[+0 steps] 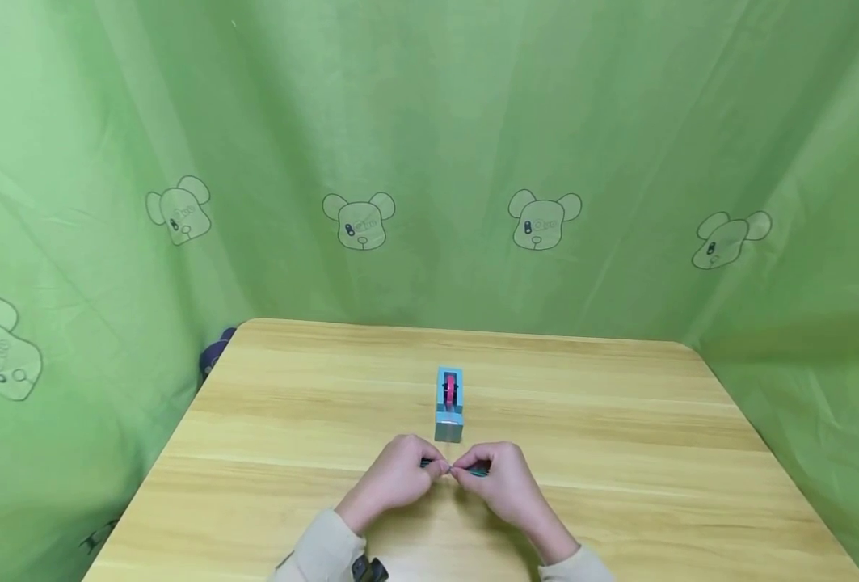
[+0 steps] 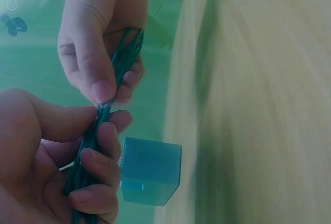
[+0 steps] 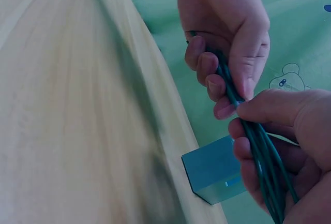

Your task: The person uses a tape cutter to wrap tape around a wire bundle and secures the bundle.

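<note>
Both hands meet over the near middle of the table and hold one folded bundle of thin green cord [image 3: 269, 167]. The left hand [image 1: 400, 473] curls its fingers round one half, with thumb and fingertips close to the middle. Round the other half the right hand [image 1: 498, 481] has its fingers curled, and its thumb tip nearly meets the left one. A short band of clear, shiny tape [image 2: 104, 105] shows on the cord between the thumbs; the fingertips partly cover it. Just beyond the hands stands a blue tape dispenser [image 1: 448, 419] with a pink reel [image 1: 450, 390].
The wooden table [image 1: 313, 388] has rounded far corners. A green curtain [image 1: 444, 121] printed with bear heads surrounds it at the back and sides. A dark purple object [image 1: 214, 354] is partly visible past the table's left edge.
</note>
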The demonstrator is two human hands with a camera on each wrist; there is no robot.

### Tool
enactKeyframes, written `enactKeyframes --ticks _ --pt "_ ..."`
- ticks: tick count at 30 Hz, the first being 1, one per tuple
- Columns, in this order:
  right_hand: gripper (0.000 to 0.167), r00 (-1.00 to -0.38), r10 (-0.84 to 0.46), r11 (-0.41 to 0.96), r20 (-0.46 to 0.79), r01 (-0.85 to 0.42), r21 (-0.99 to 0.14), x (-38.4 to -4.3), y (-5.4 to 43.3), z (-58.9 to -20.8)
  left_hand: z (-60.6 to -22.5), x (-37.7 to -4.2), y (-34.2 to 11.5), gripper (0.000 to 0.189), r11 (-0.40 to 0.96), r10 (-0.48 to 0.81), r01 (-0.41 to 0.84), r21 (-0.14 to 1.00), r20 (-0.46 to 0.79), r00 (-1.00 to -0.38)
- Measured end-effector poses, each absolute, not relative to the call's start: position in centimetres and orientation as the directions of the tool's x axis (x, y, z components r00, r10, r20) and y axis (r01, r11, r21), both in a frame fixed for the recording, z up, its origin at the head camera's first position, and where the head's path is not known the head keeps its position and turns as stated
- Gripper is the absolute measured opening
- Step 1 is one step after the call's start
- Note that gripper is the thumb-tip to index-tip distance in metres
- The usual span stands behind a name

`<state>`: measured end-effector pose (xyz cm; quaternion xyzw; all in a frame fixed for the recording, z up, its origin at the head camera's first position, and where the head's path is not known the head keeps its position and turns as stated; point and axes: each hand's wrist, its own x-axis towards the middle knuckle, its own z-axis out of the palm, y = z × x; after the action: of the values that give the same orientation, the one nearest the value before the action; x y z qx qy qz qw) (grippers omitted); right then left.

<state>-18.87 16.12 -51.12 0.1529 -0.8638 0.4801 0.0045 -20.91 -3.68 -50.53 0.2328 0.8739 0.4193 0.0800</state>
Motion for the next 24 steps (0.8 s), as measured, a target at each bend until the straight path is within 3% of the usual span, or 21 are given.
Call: enactKeyframes --ticks 9,24 --pt "0.014 -0.902 -0.307 0.525 0.304 -0.427 -0.736 -18.7 16.0 -51.6 -50.0 -21.1 -3.7 0.029 0.556 0.518 0.309 0.772 -0.032 -0.855" --pt "0.023 -0.827 -0.314 0.527 0.466 -0.560 -0.639 -18.3 16.0 -52.2 -49.7 -21.1 -3.5 0.034 0.570 0.538 0.280 0.772 -0.094 -0.837"
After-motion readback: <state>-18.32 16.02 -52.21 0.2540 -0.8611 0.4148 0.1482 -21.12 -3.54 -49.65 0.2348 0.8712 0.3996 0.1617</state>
